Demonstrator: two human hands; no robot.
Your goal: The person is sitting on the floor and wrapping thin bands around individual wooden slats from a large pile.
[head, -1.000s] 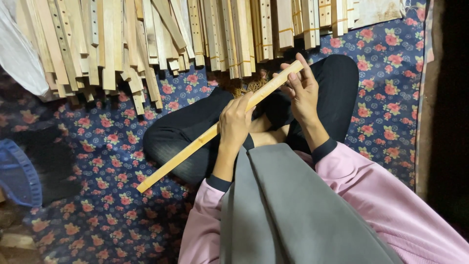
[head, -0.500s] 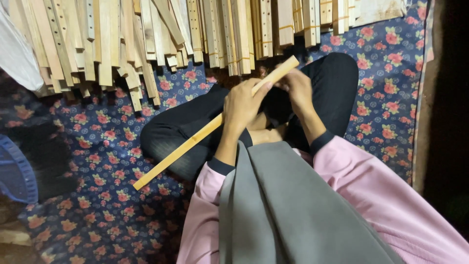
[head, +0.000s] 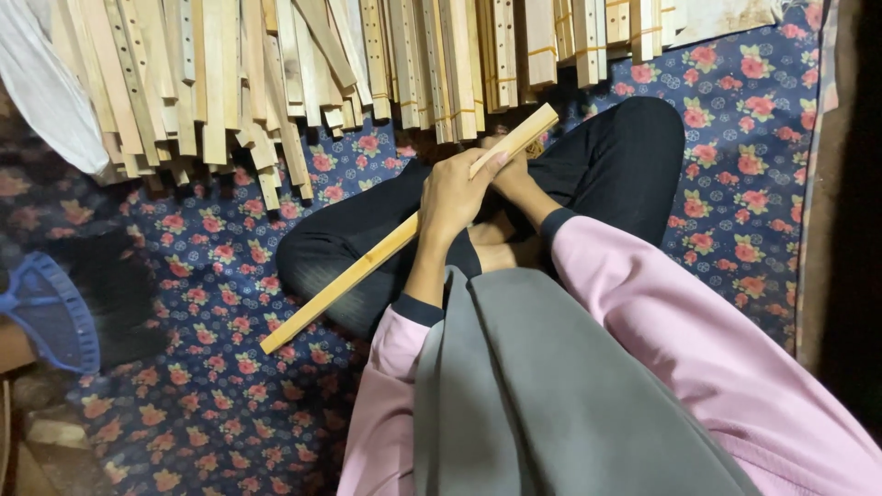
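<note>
Blue floral floor mat [head: 230,404], pile of wooden slats [head: 303,64] lying on it

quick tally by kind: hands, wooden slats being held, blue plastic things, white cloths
hands: 2, left hand and right hand
held wooden slat: 1, both hands on it
blue plastic thing: 1
white cloth: 1
total: 5
The slat pile behind is too overlapped to count.

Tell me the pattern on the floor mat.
Dark blue mat with red and pink flowers, seen in the head view.
</note>
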